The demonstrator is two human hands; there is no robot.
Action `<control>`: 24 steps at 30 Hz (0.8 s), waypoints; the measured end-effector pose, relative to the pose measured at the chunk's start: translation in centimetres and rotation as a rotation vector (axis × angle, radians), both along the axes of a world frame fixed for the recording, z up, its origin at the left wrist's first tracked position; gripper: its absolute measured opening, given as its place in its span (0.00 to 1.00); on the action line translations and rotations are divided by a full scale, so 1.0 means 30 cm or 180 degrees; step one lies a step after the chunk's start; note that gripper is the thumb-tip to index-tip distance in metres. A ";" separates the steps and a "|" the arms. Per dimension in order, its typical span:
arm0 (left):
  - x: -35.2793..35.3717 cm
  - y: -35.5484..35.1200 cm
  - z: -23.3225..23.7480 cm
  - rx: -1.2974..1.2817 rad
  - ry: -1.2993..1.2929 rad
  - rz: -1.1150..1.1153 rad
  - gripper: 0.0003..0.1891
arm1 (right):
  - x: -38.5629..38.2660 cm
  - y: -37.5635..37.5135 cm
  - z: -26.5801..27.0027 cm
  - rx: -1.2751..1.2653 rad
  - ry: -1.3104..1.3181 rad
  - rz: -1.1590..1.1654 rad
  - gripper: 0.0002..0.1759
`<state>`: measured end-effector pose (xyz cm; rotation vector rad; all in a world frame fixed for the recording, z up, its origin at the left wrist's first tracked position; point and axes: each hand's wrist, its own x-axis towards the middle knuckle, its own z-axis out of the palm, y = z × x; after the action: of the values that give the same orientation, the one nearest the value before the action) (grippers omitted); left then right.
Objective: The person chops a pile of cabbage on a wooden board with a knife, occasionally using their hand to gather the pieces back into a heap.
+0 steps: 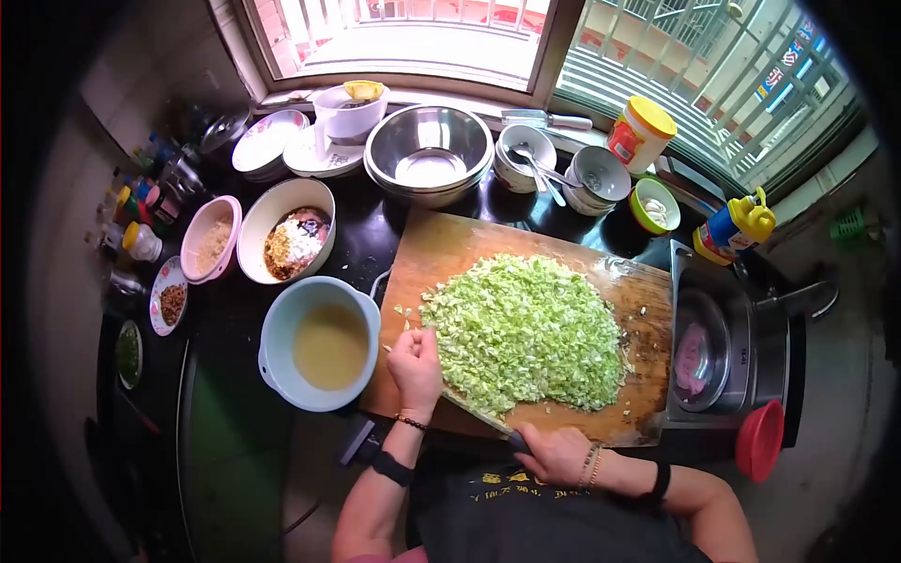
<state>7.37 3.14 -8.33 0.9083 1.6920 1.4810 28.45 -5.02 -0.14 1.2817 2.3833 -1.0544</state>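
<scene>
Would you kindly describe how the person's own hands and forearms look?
Both hands are ungloved, the forearms bare of sleeves. The left hand has a dark beaded bracelet at its wrist and a wide black band farther up. The right hand has a gold-coloured bracelet at its wrist, with another black band farther up.

- Daylight reaches you from the window [404,52], its left pane blown nearly white.
- Your chopped greens [526,328] sit bright and crisp.
- Glare streaks the black counter [361,235] and steel bowl [427,141].
- Bottles [126,201] at left sink into dimness (soft, too).
- Straight edges bow around you; corners go black.
</scene>
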 end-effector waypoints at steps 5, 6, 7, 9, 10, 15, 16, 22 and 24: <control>0.019 0.008 0.037 0.0110 -0.0227 -0.0025 0.11 | 0.052 0.005 -0.046 0.0268 0.0402 -0.0013 0.19; 0.019 0.016 0.057 0.0114 -0.0224 -0.0023 0.11 | 0.042 0.026 0.009 0.0272 0.0405 -0.0011 0.19; 0.019 0.026 0.092 0.0118 -0.0167 0.0002 0.10 | 0.029 0.050 0.084 0.0198 0.0202 0.0011 0.19; 0.032 0.027 0.077 0.0090 -0.0135 0.0029 0.10 | 0.031 0.063 0.107 0.0092 -0.0026 0.0036 0.19; 0.038 0.029 0.036 0.0080 -0.0214 -0.0004 0.10 | 0.038 0.071 0.080 0.0095 -0.0018 0.0049 0.19; 0.069 0.016 0.011 0.0137 0.0007 0.0037 0.09 | 0.093 0.054 -0.041 0.0269 0.0272 0.0043 0.19; 0.065 0.019 0.017 0.0164 -0.0111 0.0036 0.09 | 0.091 0.058 -0.036 0.0263 0.0328 0.0019 0.19; 0.048 0.007 0.079 -0.0021 -0.0116 -0.0045 0.09 | 0.052 0.040 0.069 0.0012 0.0083 -0.0039 0.18; 0.062 -0.016 0.044 -0.0007 -0.0127 -0.0028 0.09 | 0.070 0.031 -0.020 0.0145 0.0116 -0.0030 0.18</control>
<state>9.24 2.66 -7.00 0.8782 1.6585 1.4819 30.56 -4.08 -0.75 1.3009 2.4437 -1.0406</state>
